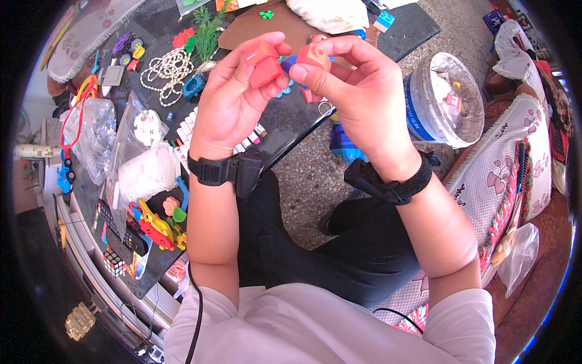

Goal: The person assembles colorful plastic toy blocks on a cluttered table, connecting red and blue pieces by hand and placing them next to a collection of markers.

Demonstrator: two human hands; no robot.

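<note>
Both my hands are raised over the near edge of a dark table (290, 123), close together. Pinched in my left hand (225, 100) are red toy building blocks (265, 73), apparently two pieces, one above the other. My right hand (367, 100) grips an orange toy block (314, 56) between thumb and fingers. A blue piece (290, 63) sits against the orange block's left side, facing the red blocks. Whether the blue piece is joined to the orange one cannot be made out. Another red piece (310, 96) shows beneath my right hand, partly hidden.
A white bucket (418, 109) holding assorted items stands at my right. Left on the table lie a white bead string (162, 77), marker pens (187, 128), plastic bags (91, 136), a remote control (124, 233) and a puzzle cube (114, 262). A brown board (251, 27) lies at the back.
</note>
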